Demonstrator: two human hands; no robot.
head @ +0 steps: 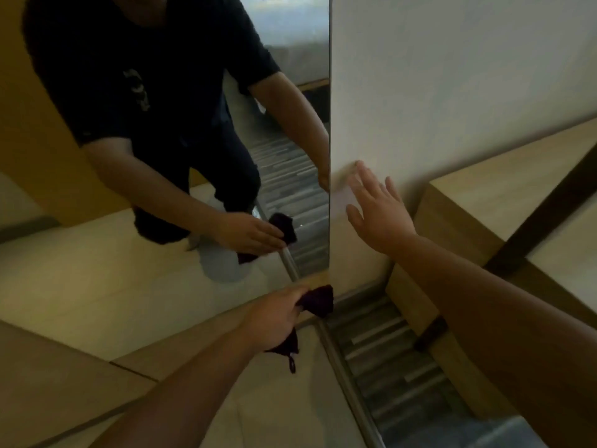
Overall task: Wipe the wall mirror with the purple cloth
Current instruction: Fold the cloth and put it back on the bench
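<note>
The fingers (292, 297) of the left hand (274, 318) are clenched around a crumpled dark purple cloth (318, 300), low in the centre of the frame. 1 bunched end of the cloth sticks out past the fingers and sits at the bottom right corner of the tall frameless wall mirror (161, 156); whether it presses the glass there cannot be told. Another end hangs below the hand, with a small loop dangling. The right hand (376, 210), right of centre, is spread open and grasps nothing, its fingers (363, 176) splayed on or just off the plain cream wall (452, 76) beside the mirror's right edge. Both bare forearms reach in from the bottom of the frame. The mirror fills the left half and reflects a person in a dark short-sleeved shirt, the cloth and pale floor tiles. At the right stands a light wooden cabinet (478, 202) with a dark strip. Below the mirror, a metal floor strip (349, 383) divides pale tiles (274, 409) from grey striped flooring (394, 360).
</note>
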